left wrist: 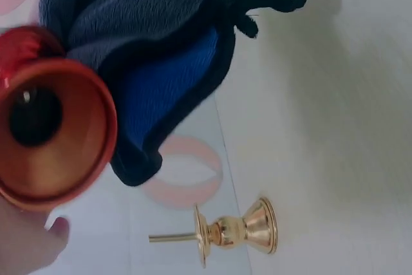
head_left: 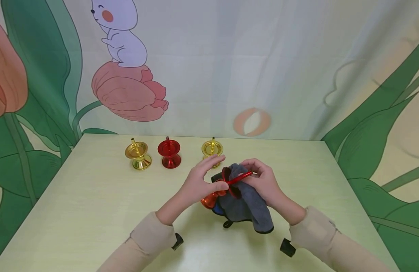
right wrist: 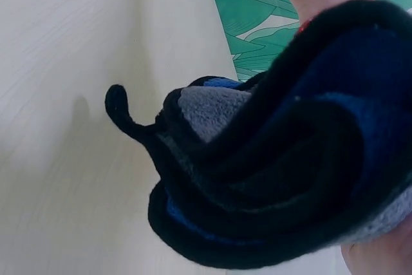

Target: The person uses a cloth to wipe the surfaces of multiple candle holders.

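From where I stand, a pale table (head_left: 94,211); near its far edge, upright, a gold candlestick (head_left: 138,153), a red candlestick (head_left: 170,153), a second gold candlestick (head_left: 211,149).

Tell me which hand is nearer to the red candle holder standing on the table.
Left. The left hand is to the right of the standing red holder and nearer the person; the right hand is farther right, gripping the grey cloth.
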Action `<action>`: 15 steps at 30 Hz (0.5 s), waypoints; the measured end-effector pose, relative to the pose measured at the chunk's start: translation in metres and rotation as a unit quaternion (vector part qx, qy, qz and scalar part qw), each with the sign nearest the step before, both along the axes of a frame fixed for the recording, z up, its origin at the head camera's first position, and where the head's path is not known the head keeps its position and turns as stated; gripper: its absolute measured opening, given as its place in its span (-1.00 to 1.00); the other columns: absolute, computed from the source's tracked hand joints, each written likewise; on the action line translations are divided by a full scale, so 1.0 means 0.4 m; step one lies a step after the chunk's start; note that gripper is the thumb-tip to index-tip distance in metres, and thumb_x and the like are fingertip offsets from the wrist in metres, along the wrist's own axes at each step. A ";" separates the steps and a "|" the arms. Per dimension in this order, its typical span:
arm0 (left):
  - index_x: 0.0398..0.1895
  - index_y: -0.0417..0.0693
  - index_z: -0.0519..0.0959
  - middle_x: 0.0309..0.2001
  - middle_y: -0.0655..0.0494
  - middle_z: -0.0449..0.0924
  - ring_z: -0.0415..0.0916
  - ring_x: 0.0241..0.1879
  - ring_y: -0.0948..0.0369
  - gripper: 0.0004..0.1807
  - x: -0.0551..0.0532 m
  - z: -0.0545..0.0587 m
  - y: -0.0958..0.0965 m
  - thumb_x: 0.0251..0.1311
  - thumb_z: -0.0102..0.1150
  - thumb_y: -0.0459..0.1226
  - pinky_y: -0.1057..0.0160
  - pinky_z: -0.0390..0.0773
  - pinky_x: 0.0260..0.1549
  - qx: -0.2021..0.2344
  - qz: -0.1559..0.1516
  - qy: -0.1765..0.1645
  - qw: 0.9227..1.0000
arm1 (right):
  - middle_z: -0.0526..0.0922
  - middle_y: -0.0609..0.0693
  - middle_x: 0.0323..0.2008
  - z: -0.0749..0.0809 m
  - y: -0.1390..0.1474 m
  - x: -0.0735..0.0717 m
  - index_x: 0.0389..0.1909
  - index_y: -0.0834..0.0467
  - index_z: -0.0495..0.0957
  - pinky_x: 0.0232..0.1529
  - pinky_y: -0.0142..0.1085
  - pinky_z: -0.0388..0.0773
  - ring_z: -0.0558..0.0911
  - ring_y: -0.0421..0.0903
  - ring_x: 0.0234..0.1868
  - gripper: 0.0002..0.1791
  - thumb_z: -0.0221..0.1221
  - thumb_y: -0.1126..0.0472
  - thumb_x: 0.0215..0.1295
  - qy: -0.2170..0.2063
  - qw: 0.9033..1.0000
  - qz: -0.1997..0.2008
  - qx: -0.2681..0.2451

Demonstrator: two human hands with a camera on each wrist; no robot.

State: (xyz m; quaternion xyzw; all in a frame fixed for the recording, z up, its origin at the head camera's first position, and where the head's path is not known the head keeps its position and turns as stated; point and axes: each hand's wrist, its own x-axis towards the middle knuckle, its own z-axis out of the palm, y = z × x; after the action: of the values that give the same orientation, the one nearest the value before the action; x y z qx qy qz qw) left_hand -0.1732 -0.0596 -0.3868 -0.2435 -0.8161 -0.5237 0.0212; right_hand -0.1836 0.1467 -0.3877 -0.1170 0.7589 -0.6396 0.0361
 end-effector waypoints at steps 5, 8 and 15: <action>0.12 -0.08 0.42 0.12 0.04 0.44 0.37 0.11 0.12 -0.43 0.026 -0.006 0.017 0.10 -0.03 0.04 0.19 0.50 -0.11 -0.035 0.057 0.146 0.987 | 0.52 -0.12 -0.35 0.002 -0.005 -0.001 -0.11 0.33 0.40 -0.28 -0.43 0.56 0.64 -0.24 -0.42 -0.68 0.13 0.40 0.06 -0.013 0.999 -0.034 0.002; 0.19 -0.17 0.31 0.16 -0.03 0.37 0.34 0.15 0.11 -0.32 0.042 -0.010 0.029 0.17 -0.24 0.12 0.13 0.42 0.02 -0.107 0.077 0.205 0.970 | 0.51 -0.07 -0.36 0.003 -0.011 0.000 -0.11 0.34 0.40 -0.31 -0.42 0.57 0.65 -0.25 -0.44 -0.67 0.14 0.39 0.06 -0.029 0.998 -0.048 -0.004; 0.24 -0.19 0.24 0.16 -0.01 0.38 0.34 0.16 0.16 -0.01 0.050 -0.018 0.049 -0.23 0.21 0.22 0.13 0.39 0.05 -0.179 0.126 0.244 0.945 | 0.51 -0.05 -0.35 0.005 -0.019 0.004 -0.12 0.34 0.40 -0.37 -0.43 0.55 0.64 -0.25 -0.46 -0.68 0.15 0.40 0.05 -0.022 0.998 -0.051 -0.002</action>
State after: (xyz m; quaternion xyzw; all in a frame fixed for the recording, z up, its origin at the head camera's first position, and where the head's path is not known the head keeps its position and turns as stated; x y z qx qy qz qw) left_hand -0.1534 -0.0399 -0.3940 -0.2589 -0.8901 -0.2865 0.2420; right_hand -0.1821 0.1391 -0.3855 -0.0635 0.7619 -0.6443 0.0199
